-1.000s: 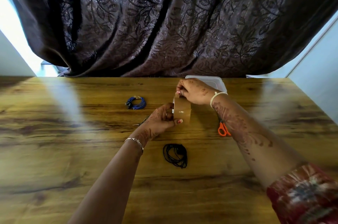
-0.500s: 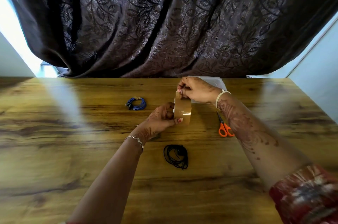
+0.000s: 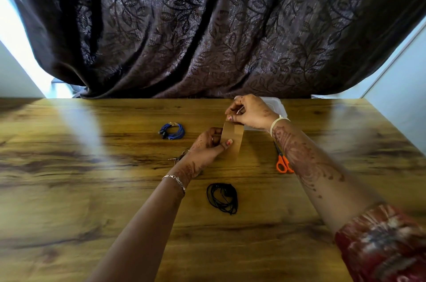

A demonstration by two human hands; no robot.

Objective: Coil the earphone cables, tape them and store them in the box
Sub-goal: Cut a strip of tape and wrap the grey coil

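Table (image 3: 92, 189), left hand (image 3: 207, 146) gripping apparent tape roll (image 3: 235, 135)

Dark leaf-patterned curtain (image 3: 207, 28) behind wooden table (image 3: 69, 212); pale wall (image 3: 403, 109) right.

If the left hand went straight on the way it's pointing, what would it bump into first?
Probably the right hand, just beyond the tape roll that the left hand holds; depth is unclear.
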